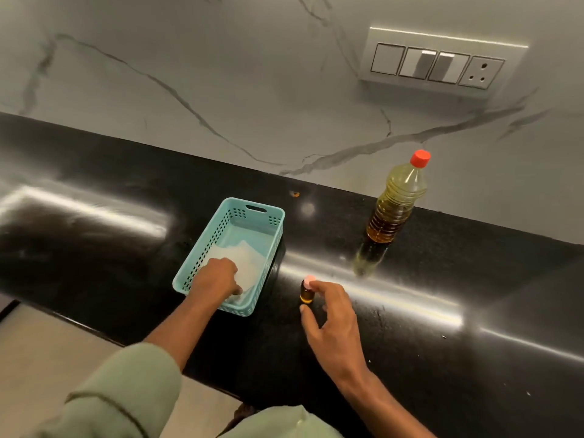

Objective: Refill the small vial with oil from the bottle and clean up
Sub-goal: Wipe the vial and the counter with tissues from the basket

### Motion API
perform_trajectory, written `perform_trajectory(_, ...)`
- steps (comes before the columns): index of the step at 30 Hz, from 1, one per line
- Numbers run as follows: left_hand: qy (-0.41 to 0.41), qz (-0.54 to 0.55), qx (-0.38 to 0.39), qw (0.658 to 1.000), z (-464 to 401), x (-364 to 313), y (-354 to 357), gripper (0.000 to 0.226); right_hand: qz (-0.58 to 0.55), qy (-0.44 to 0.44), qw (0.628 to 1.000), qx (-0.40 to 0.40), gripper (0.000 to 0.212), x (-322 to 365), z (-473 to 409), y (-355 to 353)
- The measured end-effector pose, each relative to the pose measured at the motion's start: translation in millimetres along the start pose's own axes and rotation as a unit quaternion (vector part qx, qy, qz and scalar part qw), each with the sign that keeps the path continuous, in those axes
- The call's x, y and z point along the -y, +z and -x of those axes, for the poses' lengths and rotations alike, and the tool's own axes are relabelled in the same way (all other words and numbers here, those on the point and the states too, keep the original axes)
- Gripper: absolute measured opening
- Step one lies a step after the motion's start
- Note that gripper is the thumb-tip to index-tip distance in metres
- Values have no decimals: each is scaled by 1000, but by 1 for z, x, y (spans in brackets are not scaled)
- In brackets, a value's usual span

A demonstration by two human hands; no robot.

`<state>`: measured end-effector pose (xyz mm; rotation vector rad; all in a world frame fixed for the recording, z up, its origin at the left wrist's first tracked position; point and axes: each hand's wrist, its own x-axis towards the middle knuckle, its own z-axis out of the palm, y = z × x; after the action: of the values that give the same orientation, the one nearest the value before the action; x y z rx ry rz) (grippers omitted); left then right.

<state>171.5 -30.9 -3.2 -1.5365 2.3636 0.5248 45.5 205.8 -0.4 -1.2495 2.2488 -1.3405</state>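
Both caps look on, so the refill seems done, with cleanup left. The left hand [218, 278] presses fingers onto white tissue [245, 257] in the teal basket [202, 248], grip unclear. The right hand [331, 324] hovers spread beside the vial [307, 292]. The bottle [396, 200] stands beyond it on the glossy black worktop [442, 311], by the marble wall [221, 74].

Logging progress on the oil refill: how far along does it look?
Looks nearly done: the vial holds amber oil and the bottle stands capped. In hand: the left hand presses tissue in the basket; the right hand fingers the vial's cap. Any wiping left is unclear.
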Motion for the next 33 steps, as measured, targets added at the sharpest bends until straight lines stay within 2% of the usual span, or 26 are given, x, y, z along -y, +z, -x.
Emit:
perform_trajectory(3,11,-64,-10,998,-14,-1,4,54,10,10,1000,-19,37,-3,2,-1)
perform_trajectory(6,27,-97,-25,995,-21,-5,6,39,7,60,998,-29,38,-10,6,-2)
perform_trajectory(11,36,-78,-27,996,-27,1,14,22,-11,112,991,-67,37,-19,13,-7)
perform_trajectory(16,47,-78,11,996,-23,5,13,12,-21,139,987,-80,36,-19,21,-9)
perform_trajectory(22,57,-89,23,994,-20,1,5,28,-40,141,986,-75,36,-13,24,-4)
perform_trajectory(26,72,-35,5,997,-25,16,1,23,-43,135,987,-78,36,-10,25,-3)
perform_trajectory(29,117,-25,32,992,-26,23,2,17,-51,138,986,-73,36,-9,28,-1)
perform_trajectory(31,139,-31,54,988,-23,21,5,37,-51,139,986,-71,36,-9,29,0)
perform_trajectory(33,147,-38,50,987,-24,17,7,42,-47,135,987,-66,36,-9,29,1)
